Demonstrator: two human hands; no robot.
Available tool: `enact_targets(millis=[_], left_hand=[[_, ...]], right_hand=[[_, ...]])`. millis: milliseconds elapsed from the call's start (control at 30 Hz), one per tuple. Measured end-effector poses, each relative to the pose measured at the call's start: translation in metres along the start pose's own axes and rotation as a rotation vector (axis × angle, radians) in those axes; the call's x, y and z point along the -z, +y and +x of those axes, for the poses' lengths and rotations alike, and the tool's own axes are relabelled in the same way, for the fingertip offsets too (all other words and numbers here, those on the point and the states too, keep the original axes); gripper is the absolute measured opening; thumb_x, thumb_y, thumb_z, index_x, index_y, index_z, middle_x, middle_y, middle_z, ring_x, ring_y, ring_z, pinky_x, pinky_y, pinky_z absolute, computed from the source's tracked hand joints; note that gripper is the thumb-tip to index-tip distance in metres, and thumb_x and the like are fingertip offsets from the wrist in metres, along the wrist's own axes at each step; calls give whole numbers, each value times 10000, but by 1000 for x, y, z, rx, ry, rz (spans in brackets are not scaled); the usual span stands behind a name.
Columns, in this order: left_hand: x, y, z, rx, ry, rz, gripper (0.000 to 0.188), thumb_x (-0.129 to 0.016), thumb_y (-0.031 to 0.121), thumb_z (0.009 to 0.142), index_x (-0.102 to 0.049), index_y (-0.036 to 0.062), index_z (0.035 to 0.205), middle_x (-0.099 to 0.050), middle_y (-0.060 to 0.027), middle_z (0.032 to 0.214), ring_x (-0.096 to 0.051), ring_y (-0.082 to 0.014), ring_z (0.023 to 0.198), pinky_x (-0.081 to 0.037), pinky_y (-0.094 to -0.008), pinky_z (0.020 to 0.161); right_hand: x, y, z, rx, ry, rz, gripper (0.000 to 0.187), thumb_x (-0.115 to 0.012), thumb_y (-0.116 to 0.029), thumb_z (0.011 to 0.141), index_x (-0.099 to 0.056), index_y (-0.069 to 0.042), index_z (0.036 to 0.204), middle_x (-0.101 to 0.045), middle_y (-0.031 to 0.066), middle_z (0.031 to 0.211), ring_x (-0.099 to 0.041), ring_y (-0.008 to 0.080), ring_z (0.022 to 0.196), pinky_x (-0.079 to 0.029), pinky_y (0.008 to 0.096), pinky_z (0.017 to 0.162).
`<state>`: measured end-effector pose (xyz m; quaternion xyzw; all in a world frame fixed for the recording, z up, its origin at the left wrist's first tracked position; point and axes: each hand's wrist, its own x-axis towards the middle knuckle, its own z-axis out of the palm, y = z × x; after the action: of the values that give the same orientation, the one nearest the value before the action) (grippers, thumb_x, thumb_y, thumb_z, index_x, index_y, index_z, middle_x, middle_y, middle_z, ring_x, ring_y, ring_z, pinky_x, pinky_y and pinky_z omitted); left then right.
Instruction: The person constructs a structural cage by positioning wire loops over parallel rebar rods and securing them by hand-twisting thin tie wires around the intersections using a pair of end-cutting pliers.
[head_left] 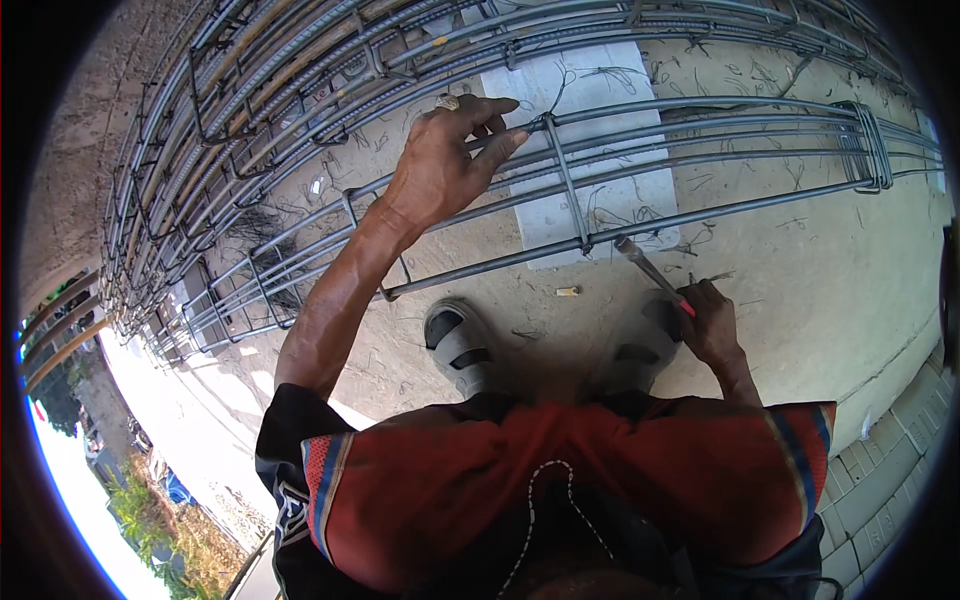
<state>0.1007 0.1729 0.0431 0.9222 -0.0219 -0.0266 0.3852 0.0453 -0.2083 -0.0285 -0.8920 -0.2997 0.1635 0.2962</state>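
Observation:
A long rebar cage of grey bars joined by square stirrups lies across in front of me. My left hand, with a ring on one finger, reaches over its far upper bar. Thumb and forefinger are apart, just left of a stirrup corner where a thin tie wire sticks up; nothing shows between them. My right hand is closed round the red handle of pincers. Their metal head is close to the stirrup's near lower corner; whether it touches is hard to tell.
More rebar cages are stacked beyond and to the left. A pale sheet lies under the bars. Bits of wire and a cigarette butt litter the concrete floor. My sandals stand close to the near bar. Tiles line the right edge.

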Motion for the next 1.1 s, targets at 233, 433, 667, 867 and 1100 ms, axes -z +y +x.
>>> enact_targets(millis=[233,433,667,867,1100], left_hand=[[-17,10,8,5,-41,-10,300,-642,236,847,-640,12,1046,-657,-122,839,-612,-171,715,-498,-299,649],[-23,21,-21,160,186,-361,329,-614,288,860,-640,21,1051,-653,-101,908,-610,-156,796,-485,-289,677],[-32,3,-16,178,235,-360,361,-633,230,825,-615,-22,1083,-677,-136,895,-629,-151,777,-482,-263,677],[-71,19,-52,354,460,-1077,277,-574,205,886,-627,-11,1052,-661,-101,855,-584,-103,780,-444,-233,693],[-82,84,-25,347,-248,-1933,540,-523,428,899,-457,21,1248,-578,-85,977,-563,-151,830,-449,-276,666]], right_hand=[[26,12,27,217,-103,-62,126,-643,-140,753,-564,-57,702,-555,72,658,-524,272,626,-444,350,548],[78,-40,45,22,-177,127,237,-518,-203,893,-541,-1,772,-571,96,658,-502,205,569,-422,329,543],[158,-116,129,-118,-224,-279,183,-451,-180,937,-550,-33,984,-591,142,625,-600,340,618,-433,398,566],[184,-175,192,20,-377,-755,351,-508,-116,874,-514,-131,1224,-599,207,982,-591,355,915,-480,429,782],[154,-220,257,455,-267,-1717,584,-500,-37,849,-368,-267,1369,-429,116,1285,-440,260,1184,-375,370,1023]])
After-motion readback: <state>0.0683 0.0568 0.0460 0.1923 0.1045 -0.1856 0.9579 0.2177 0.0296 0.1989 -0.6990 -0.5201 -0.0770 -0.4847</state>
